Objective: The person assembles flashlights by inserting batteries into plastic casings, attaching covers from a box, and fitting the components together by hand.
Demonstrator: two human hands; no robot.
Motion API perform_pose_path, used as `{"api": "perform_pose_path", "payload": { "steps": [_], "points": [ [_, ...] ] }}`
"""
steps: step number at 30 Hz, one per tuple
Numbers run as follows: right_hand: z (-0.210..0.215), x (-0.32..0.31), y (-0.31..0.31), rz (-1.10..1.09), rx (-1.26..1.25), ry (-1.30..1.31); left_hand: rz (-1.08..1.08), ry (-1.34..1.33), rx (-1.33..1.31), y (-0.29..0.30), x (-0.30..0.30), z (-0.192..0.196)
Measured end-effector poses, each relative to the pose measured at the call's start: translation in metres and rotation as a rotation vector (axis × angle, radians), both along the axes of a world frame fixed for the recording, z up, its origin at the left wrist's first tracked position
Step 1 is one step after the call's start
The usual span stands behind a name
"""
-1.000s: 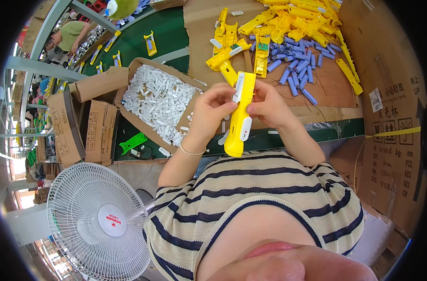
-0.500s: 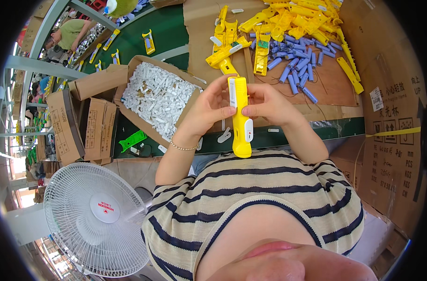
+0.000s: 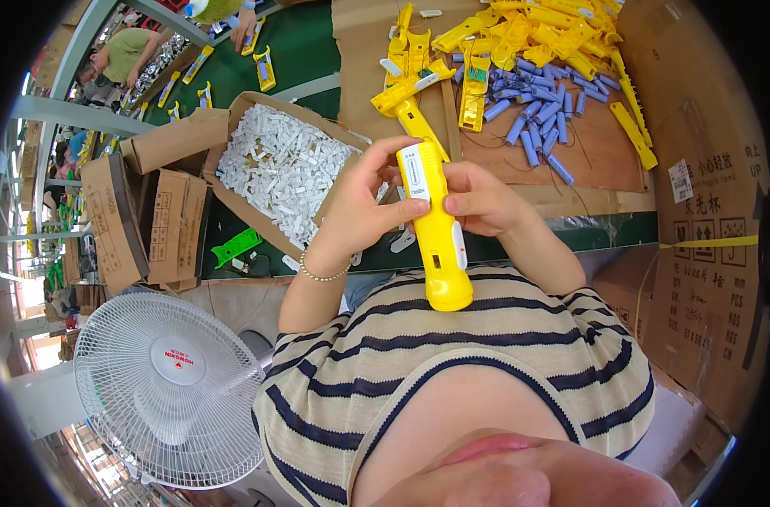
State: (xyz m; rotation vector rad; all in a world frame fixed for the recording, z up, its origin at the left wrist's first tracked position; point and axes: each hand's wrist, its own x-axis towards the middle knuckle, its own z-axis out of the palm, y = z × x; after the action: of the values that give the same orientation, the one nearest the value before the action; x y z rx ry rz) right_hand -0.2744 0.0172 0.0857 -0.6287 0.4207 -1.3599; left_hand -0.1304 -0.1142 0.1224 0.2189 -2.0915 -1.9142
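Observation:
Both my hands hold a yellow flashlight in front of my striped shirt, its round head pointing down toward me. My left hand grips the upper left side, thumb on a white panel with a label. My right hand closes on the right side, its thumb pressed against the body. A white piece sticks out from the flashlight's right edge, and a small dark slot shows near the head. Just beyond my hands lie more yellow flashlight housings, some with white parts on them.
A cardboard box of small white plastic parts stands left, near a green housing. Blue cylindrical cells and yellow shells are heaped at far right. A white fan is lower left; a tall carton walls the right. Another person's hand is at the far belt.
The flashlight has turned about its long axis, showing its labelled panel and slot more fully, and its head has come lower toward me. Another person's hand has appeared at the far belt.

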Motion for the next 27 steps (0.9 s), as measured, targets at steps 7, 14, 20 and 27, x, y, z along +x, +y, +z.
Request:
{"api": "perform_pose_path", "payload": {
  "steps": [7, 14, 20, 27],
  "points": [
    [0.007, -0.002, -0.003, -0.132, 0.069, 0.098, -0.002, 0.025, 0.348, 0.012, -0.006, -0.002],
    [0.017, 0.005, -0.011, -0.8, 0.158, 0.847, -0.027, 0.022, 0.277, 0.036, -0.007, -0.034],
    [0.026, 0.005, -0.01, -0.967, 0.136, 1.124, 0.137, 0.05, -0.003, 0.034, -0.007, -0.047],
    [0.02, 0.008, -0.01, -0.899, 0.168, 1.082, 0.227, 0.056, -0.095, 0.038, -0.007, -0.038]
  ]
}}
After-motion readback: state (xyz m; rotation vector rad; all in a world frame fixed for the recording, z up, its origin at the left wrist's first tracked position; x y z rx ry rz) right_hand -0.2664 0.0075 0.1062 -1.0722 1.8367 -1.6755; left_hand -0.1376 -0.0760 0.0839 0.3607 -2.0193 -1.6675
